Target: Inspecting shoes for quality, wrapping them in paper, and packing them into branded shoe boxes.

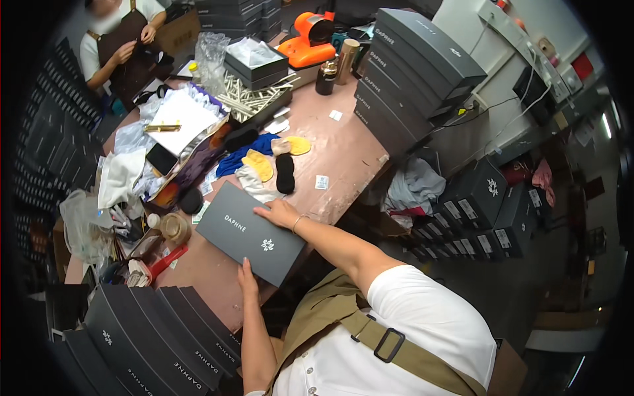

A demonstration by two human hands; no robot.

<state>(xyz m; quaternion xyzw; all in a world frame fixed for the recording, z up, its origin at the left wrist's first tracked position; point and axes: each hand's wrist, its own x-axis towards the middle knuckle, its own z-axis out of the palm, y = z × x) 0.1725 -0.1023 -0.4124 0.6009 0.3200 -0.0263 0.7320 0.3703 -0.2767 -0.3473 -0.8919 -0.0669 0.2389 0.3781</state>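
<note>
A flat dark grey box lid (249, 232) is held on the pinkish desk (343, 148) by both hands. The left hand (247, 278) is pressed against its near edge, while the right hand (279, 212) is laid on its far corner. Just beyond the lid, yellow insoles (259, 164), a black insole (284, 173) and a blue cloth (247, 153) are spread out. Grey shoe boxes (413, 63) are stacked at the right of the desk, and more grey lids (158, 343) are fanned at the near left. An orange machine (309, 39) is seen at the far end. A second person (122, 43) in a brown apron is seated at the far left.
</note>
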